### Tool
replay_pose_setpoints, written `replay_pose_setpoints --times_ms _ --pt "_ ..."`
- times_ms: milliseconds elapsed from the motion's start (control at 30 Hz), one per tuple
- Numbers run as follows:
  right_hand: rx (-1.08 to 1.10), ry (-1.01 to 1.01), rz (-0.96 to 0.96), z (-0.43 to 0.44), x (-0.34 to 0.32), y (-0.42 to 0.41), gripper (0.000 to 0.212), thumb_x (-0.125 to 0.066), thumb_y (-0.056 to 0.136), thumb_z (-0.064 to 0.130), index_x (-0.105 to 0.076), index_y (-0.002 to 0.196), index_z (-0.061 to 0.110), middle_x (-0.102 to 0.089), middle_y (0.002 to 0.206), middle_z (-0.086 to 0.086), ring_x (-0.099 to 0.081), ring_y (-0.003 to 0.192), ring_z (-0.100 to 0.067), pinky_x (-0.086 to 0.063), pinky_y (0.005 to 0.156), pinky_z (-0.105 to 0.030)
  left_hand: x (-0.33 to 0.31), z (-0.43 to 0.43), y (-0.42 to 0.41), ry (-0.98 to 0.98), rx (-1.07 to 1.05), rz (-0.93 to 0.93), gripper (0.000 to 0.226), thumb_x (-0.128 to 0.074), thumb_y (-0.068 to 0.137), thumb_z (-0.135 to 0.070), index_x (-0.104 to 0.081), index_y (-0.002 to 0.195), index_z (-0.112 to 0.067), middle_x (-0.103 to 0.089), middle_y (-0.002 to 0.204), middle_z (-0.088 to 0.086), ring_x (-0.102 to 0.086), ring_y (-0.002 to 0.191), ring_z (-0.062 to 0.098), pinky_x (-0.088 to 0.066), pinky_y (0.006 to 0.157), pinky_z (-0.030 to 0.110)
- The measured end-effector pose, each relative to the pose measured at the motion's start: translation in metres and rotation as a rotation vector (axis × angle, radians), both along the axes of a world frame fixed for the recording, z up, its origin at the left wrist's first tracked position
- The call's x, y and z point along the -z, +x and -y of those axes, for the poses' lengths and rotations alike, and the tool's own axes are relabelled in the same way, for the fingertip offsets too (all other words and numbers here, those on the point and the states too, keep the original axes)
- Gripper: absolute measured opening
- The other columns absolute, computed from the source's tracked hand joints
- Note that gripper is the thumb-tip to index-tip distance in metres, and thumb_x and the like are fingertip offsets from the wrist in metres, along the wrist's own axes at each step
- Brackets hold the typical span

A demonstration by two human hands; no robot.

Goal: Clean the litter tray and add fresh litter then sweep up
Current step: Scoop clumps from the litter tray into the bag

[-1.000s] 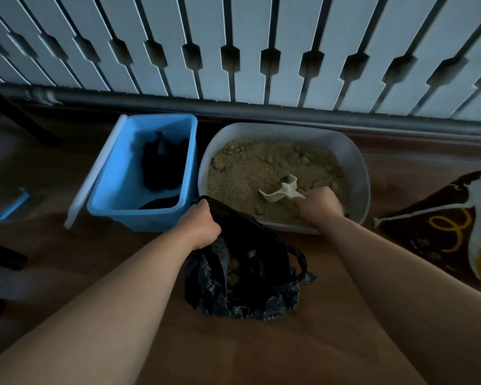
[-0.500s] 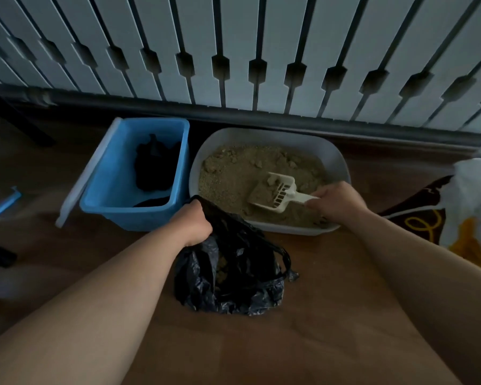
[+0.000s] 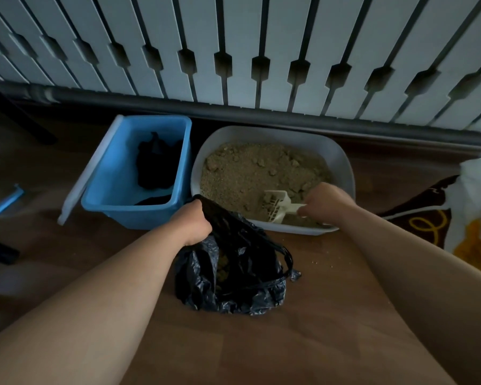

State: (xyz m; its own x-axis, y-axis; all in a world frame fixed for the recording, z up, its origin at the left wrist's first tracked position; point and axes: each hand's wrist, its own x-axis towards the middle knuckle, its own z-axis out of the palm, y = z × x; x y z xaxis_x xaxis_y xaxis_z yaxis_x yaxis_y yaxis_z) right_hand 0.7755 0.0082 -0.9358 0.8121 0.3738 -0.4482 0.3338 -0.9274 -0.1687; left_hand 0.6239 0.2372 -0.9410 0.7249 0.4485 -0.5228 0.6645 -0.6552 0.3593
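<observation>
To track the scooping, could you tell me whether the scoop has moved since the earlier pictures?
Yes: the scoop has shifted slightly toward the near rim of the tray.

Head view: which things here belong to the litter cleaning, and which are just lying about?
In use: litter tray, scoop in the right hand, black bag held by the left hand.
Lying about: blue bin, blue plastic piece, radiator.

White slats [image 3: 233, 37] with dark notches stand across the back, at 12 o'clock. Just below them a grey pipe [image 3: 261, 113] runs from side to side. The floor [image 3: 317, 343] is brown wood, from 3 to 9 o'clock. The light is dim.
</observation>
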Motion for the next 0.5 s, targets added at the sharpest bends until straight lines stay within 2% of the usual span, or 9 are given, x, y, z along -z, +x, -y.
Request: replay_pose_setpoints --times_ms 67,167,300,400,500 --pt "0.016 0.026 -0.066 -0.008 0.010 -0.002 0.034 -0.062 0.088 0.037 -0.062 0.063 0.014 -0.058 0.065 -0.001 -0.055 0.060 -0.015 -0.036 0.048 -0.025 0.003 -0.005 0.000 0.001 -0.003 0.017 0.057 -0.049 0.090 -0.007 -0.032 0.144 -0.009 -0.042 0.139 0.012 -0.053 0.108 0.025 -0.051 0.087 0.034" --pt "0.051 0.067 -0.136 -0.017 0.023 -0.006 0.036 -0.059 0.091 0.038 -0.060 0.065 0.013 -0.056 0.065 -0.003 -0.055 0.061 -0.018 -0.036 0.050 -0.026 0.006 -0.008 0.000 -0.011 -0.008 0.042 0.065 -0.048 0.090 -0.006 -0.025 0.150 -0.012 -0.038 0.145 0.011 -0.052 0.114 0.026 -0.050 0.085 0.032" --pt "0.124 0.046 -0.073 -0.031 0.034 -0.016 0.032 -0.058 0.092 0.035 -0.054 0.067 0.014 -0.057 0.071 -0.003 -0.055 0.066 -0.021 -0.039 0.054 -0.027 0.011 -0.013 0.001 -0.030 0.000 0.060 0.055 -0.050 0.087 -0.006 -0.039 0.140 -0.012 -0.051 0.129 0.011 -0.055 0.108 0.026 -0.048 0.079 0.030" --pt "0.153 0.011 -0.003 -0.042 0.039 -0.020 0.023 -0.055 0.092 0.025 -0.052 0.071 0.016 -0.056 0.074 -0.003 -0.054 0.073 -0.024 -0.043 0.075 -0.035 0.015 -0.016 -0.001 -0.038 0.003 0.064 0.052 -0.051 0.086 -0.007 -0.042 0.137 -0.013 -0.053 0.127 0.010 -0.054 0.110 0.026 -0.050 0.087 0.033" --pt "0.154 0.038 0.027 -0.041 0.042 -0.021 0.025 -0.053 0.094 0.039 -0.063 0.087 0.017 -0.059 0.082 -0.002 -0.058 0.088 -0.028 -0.038 0.089 -0.040 0.016 -0.016 -0.002 -0.035 0.011 0.064 0.057 -0.051 0.088 -0.008 -0.037 0.142 -0.015 -0.051 0.129 0.008 -0.053 0.111 0.024 -0.049 0.092 0.034"
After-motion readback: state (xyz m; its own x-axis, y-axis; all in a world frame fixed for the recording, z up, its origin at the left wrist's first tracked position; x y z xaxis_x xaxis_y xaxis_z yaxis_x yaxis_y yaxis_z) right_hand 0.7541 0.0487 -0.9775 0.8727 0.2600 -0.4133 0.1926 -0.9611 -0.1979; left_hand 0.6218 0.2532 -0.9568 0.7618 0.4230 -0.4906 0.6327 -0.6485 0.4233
